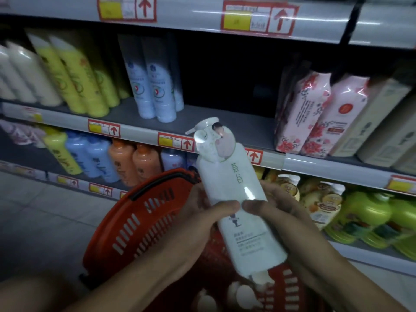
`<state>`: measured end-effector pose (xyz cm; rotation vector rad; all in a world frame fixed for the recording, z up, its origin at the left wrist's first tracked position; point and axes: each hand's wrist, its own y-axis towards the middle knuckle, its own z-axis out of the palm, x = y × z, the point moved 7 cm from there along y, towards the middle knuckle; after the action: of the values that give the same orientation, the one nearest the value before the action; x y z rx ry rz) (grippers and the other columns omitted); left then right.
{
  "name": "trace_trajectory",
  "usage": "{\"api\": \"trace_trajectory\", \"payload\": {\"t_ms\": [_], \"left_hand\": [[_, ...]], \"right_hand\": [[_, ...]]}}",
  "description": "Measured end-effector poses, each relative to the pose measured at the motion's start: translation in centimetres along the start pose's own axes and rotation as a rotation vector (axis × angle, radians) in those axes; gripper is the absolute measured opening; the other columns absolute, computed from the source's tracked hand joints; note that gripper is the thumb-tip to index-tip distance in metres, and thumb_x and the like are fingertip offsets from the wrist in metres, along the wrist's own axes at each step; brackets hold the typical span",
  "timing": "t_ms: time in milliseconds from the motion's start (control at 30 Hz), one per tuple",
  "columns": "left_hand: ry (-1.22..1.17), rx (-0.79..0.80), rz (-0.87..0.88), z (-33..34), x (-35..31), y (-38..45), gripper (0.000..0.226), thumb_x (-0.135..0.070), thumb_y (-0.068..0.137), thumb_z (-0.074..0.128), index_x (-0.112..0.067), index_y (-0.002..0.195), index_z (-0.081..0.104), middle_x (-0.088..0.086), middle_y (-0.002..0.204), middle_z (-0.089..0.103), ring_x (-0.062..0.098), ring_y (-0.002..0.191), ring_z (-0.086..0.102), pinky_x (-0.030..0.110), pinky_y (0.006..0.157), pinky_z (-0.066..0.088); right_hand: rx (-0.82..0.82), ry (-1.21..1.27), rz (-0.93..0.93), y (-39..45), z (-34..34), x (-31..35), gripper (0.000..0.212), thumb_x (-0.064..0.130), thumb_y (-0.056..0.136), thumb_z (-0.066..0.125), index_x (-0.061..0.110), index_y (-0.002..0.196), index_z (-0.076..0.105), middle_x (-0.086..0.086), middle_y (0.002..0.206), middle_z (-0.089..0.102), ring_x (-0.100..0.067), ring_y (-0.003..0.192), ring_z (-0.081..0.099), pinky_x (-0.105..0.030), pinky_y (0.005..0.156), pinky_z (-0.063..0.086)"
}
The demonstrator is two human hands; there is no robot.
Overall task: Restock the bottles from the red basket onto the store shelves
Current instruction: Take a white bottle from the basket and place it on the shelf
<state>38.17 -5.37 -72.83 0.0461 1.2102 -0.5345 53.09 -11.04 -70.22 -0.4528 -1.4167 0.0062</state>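
1. A white pump bottle [238, 199] is held up in front of the shelves, tilted so its pump head leans up and to the left and its base points down toward the red basket [139, 224].
2. The left hand [198, 219] wraps the left side of the bottle at mid-body, thumb lying across the front label.
3. The right hand [276, 212] cups the right side of the bottle at the same height, its thumb also across the front; the two thumb tips nearly meet on the label.
4. Both hands are closed around the bottle, fingers curled behind it and out of sight.
5. The basket sits directly below the bottle, partly hidden by the forearms. More white pump tops [243, 296] show inside it, just under the bottle's base.
6. Behind the bottle's pump head runs the middle shelf [225, 122], which has a bare stretch there.
7. On that shelf, left of the bottle, stand pale blue bottles [155, 86] and yellow bottles [78, 77]; right of it stand pink floral packs [315, 113].
8. Below and right of the bottle, green bottles [369, 215] fill the lower shelf.
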Motion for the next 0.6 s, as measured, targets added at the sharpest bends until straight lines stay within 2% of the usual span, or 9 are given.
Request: {"api": "trace_trajectory", "payload": {"t_ms": [100,167,300,367,500,600], "left_hand": [[0.034,0.060,0.075,1.0,-2.1,-0.9,0.060,-0.008,0.071,0.077,-0.017,0.128,0.062,0.013,0.122,0.073,0.032,0.118,0.068,0.053,0.108,0.047],[0.107,0.129,0.131,2.3,-4.0,-1.8,0.064,-0.012,0.070,0.080,-0.022,0.131,0.061,0.009,0.122,0.074,0.030,0.118,0.068,0.048,0.105,0.051],[0.276,0.238,0.255,5.4,-9.3,-3.1,0.058,-0.023,0.078,0.077,-0.033,0.132,0.060,-0.003,0.118,0.077,0.019,0.113,0.072,0.035,0.097,0.057],[0.305,0.310,0.277,7.3,-12.2,-4.0,0.058,-0.022,0.084,0.078,-0.031,0.137,0.056,0.002,0.116,0.077,0.022,0.110,0.073,0.037,0.094,0.058],[0.330,0.384,0.364,11.3,-17.4,-6.4,0.065,-0.018,0.079,0.082,-0.020,0.136,0.053,0.006,0.116,0.077,0.025,0.106,0.074,0.036,0.086,0.061],[0.313,0.380,0.452,14.2,-20.8,-8.0,0.060,-0.019,0.075,0.086,-0.020,0.129,0.059,0.004,0.114,0.077,0.024,0.104,0.075,0.034,0.081,0.061]], "right_hand": [[-0.052,0.054,-0.095,-1.5,-0.1,1.9,0.043,0.003,0.080,0.079,0.023,0.117,0.071,-0.014,0.100,0.079,-0.037,0.092,0.077,-0.057,0.088,0.060],[-0.073,0.076,-0.168,-2.6,0.0,3.4,0.053,0.007,0.069,0.085,0.021,0.118,0.070,-0.013,0.103,0.080,-0.039,0.096,0.076,-0.059,0.091,0.059],[-0.119,0.146,-0.300,-5.2,-0.6,7.7,0.056,0.013,0.061,0.077,0.020,0.115,0.070,-0.011,0.103,0.080,-0.032,0.091,0.077,-0.045,0.080,0.060],[-0.131,0.179,-0.352,-6.9,-1.0,10.5,0.054,0.014,0.062,0.075,0.019,0.116,0.070,-0.012,0.103,0.080,-0.031,0.087,0.077,-0.044,0.078,0.059],[-0.182,0.207,-0.489,-10.9,-1.9,16.6,0.053,0.014,0.068,0.078,0.017,0.120,0.067,-0.010,0.104,0.080,-0.038,0.100,0.075,-0.057,0.087,0.060],[-0.209,0.226,-0.596,-13.4,-2.6,20.7,0.040,0.007,0.083,0.076,0.013,0.121,0.064,-0.006,0.099,0.080,-0.028,0.090,0.077,-0.049,0.080,0.062]]}}
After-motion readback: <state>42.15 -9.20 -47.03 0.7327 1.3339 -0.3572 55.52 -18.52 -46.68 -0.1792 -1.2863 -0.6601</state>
